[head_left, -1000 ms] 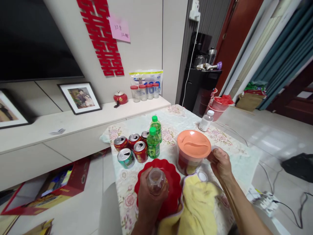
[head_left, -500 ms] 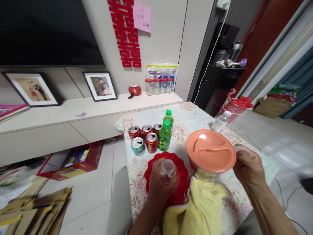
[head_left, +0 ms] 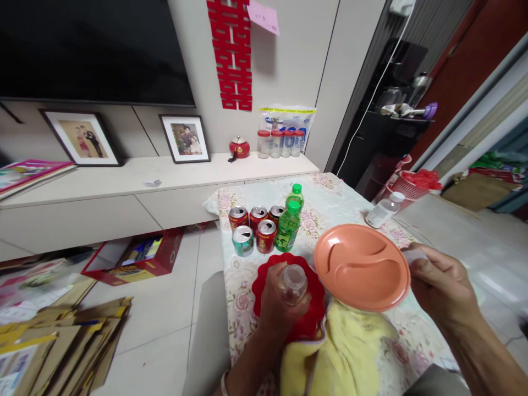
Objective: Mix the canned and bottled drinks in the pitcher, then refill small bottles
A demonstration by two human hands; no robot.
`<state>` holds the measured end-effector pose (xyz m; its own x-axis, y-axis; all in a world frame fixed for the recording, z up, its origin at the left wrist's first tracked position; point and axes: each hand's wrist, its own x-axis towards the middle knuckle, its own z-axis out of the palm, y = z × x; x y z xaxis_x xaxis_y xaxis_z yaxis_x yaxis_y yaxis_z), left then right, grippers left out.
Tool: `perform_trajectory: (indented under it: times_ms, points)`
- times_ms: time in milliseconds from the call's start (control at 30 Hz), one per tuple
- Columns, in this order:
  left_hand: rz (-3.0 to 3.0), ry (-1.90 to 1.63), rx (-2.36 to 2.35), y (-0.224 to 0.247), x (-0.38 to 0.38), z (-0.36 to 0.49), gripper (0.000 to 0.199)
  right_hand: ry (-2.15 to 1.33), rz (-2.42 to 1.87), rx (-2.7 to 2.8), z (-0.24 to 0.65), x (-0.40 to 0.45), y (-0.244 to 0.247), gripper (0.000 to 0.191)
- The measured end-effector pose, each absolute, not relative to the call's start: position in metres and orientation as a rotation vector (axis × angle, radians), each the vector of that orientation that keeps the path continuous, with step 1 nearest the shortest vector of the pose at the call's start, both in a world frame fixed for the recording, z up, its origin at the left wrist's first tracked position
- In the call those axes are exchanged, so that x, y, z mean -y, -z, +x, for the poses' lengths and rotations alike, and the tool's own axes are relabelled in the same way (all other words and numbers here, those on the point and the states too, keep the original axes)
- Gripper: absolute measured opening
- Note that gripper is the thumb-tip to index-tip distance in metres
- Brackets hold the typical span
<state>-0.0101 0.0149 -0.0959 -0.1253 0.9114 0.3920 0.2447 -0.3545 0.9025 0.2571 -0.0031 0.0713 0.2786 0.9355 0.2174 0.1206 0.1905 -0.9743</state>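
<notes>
My left hand (head_left: 284,302) is wrapped around a small clear jar (head_left: 293,283), its round mouth facing up, above a red scalloped plate (head_left: 264,272). My right hand (head_left: 443,280) is closed, pinching a small whitish, translucent piece (head_left: 414,256) whose kind I cannot make out. That piece is beside the right rim of an orange divided plate (head_left: 363,267); whether the fingers touch the plate too is unclear. A yellow cloth (head_left: 344,349) lies on the table in front of both plates.
Several opened drink cans (head_left: 266,236) stand behind the red plate, beside two green-capped bottles (head_left: 287,228). A clear white-capped bottle (head_left: 385,210) is at the table's right edge. Lidded jars (head_left: 275,144) line the cabinet. Flattened cardboard (head_left: 70,352) lies on the floor at left.
The view has swung slightly left, shifting most things rightward. The orange plate looks larger and lower, hiding what showed beneath it. My left hand still holds the jar; my right hand has moved right and stays closed.
</notes>
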Motion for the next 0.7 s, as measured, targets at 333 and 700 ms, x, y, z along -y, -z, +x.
perform_trajectory:
  times_ms: [333,700]
  points:
    - [1.602,-1.472,-1.300,0.087,-0.013,-0.011,0.075,-0.819,-1.230,1.263,0.255,-0.001,-0.067,0.032]
    - [1.554,-1.468,-1.293,0.085,-0.013,-0.011,0.075,-0.778,-1.300,1.304,0.251,-0.002,-0.072,0.035]
